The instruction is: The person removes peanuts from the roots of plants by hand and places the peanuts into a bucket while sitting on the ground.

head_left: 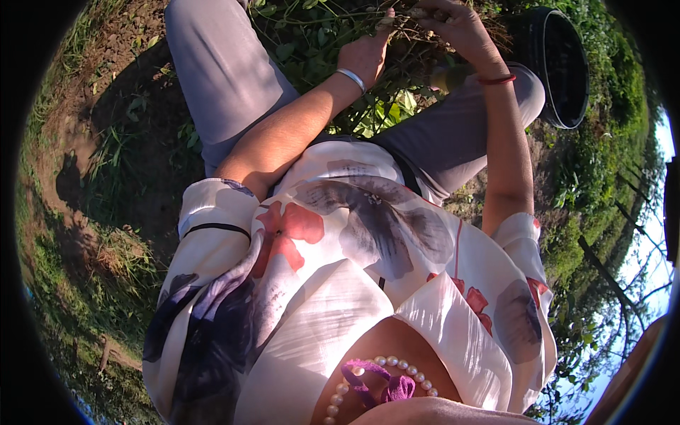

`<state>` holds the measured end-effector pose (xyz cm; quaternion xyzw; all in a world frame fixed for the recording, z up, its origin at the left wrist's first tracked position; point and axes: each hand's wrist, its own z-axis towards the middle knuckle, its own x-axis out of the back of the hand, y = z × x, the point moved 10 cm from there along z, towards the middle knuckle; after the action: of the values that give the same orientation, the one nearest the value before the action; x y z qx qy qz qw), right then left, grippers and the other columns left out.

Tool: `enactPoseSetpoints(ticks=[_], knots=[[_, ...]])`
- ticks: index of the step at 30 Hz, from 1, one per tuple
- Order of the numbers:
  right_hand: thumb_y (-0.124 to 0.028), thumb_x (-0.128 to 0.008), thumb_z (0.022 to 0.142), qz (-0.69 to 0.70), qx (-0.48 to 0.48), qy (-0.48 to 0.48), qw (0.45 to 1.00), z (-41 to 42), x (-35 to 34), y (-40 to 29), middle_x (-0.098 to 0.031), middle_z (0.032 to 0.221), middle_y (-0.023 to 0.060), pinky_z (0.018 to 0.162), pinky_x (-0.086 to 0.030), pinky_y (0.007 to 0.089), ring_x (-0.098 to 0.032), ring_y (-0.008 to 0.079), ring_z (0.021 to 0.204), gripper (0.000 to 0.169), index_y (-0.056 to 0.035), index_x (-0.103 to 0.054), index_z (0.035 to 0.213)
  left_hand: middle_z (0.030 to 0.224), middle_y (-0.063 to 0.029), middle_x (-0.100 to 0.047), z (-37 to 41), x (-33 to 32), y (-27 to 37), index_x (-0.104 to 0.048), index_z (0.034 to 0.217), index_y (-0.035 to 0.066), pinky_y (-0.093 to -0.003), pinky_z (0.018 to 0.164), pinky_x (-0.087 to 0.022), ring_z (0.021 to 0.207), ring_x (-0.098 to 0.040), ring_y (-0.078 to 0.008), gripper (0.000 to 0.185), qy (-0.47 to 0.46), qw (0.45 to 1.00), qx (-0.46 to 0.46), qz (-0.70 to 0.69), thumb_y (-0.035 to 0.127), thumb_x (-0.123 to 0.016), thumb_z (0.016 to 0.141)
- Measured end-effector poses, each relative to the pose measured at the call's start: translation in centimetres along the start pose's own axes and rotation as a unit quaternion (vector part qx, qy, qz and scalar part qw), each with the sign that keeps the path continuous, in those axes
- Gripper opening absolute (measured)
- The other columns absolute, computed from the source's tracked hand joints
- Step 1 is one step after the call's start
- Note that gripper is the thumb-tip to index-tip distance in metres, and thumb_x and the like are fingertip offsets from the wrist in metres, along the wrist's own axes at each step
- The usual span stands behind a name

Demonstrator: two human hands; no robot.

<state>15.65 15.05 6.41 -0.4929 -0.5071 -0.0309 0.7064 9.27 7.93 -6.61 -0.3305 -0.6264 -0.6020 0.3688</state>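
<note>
At the top of the head view, my left hand, with a silver bangle at its wrist, is closed around a tangle of uprooted leafy plants, its thumb up against a pale pod. My right hand, with a red bangle, pinches among the roots just to the right, where several small pale pods, which look like peanuts, hang. The frame's top edge cuts off part of the right hand and of the plants. Green leaves spread between my legs.
A black bucket stands beyond my right knee, its mouth towards the right. My bent legs in grey trousers frame the plants. Bare soil and grass lie at the left, low green plants at the right.
</note>
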Motion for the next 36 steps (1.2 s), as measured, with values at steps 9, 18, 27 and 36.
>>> enactPoseSetpoints(ticks=[9, 18, 27, 36], knots=[[-0.011, -0.057, 0.088, 0.599, -0.17, 0.011, 0.782, -2.8, -5.5, 4.4, -0.051, 0.065, -0.0025, 0.041, -0.025, 0.0153, -0.037, 0.0028, 0.046, 0.006, -0.0105, -0.059, 0.093, 0.072, -0.0169, -0.063, 0.1, 0.5, -0.2, -0.014, 0.144, 0.016, -0.0445, 0.053, -0.051, 0.062, -0.063, -0.0358, 0.072, 0.014, 1.0, 0.014, 0.008, 0.01, -0.048, 0.081], [-0.011, -0.057, 0.088, 0.654, -0.195, 0.129, 0.72, -5.4, -8.9, 6.8, -0.059, 0.069, 0.0038, 0.039, -0.029, 0.0208, -0.047, 0.0095, 0.049, 0.009, -0.007, -0.056, 0.08, 0.074, -0.0183, -0.063, -0.1, 1.3, -0.1, -0.018, 0.144, 0.016, -0.0442, 0.058, -0.051, 0.068, -0.063, -0.0365, 0.069, 0.039, 0.999, 0.007, -0.006, 0.014, -0.049, 0.082], [-0.002, -0.061, 0.079, 0.173, -0.09, 0.182, 0.964, -7.4, -7.4, -0.2, -0.061, 0.07, 0.0044, 0.053, -0.044, 0.0223, -0.054, 0.0076, 0.055, 0.023, -0.0049, -0.067, 0.101, 0.083, -0.0131, -0.065, 1.1, -0.7, -2.4, -0.045, 0.126, 0.016, -0.0432, 0.064, -0.052, 0.075, -0.064, -0.033, 0.042, 0.052, 0.998, 0.011, -0.027, 0.025, -0.045, 0.085], [-0.012, -0.054, 0.076, -0.308, 0.056, 0.096, 0.945, -0.9, -6.4, -4.6, -0.061, 0.077, 0.0102, 0.053, -0.048, 0.0375, -0.061, 0.0267, 0.064, 0.01, -0.0089, -0.062, 0.082, 0.077, -0.0147, -0.065, 0.4, 0.8, -0.1, -0.062, 0.09, 0.006, -0.0393, 0.058, -0.053, 0.071, -0.066, -0.0303, 0.015, 0.098, 0.994, -0.044, 0.01, 0.013, -0.052, 0.082]])
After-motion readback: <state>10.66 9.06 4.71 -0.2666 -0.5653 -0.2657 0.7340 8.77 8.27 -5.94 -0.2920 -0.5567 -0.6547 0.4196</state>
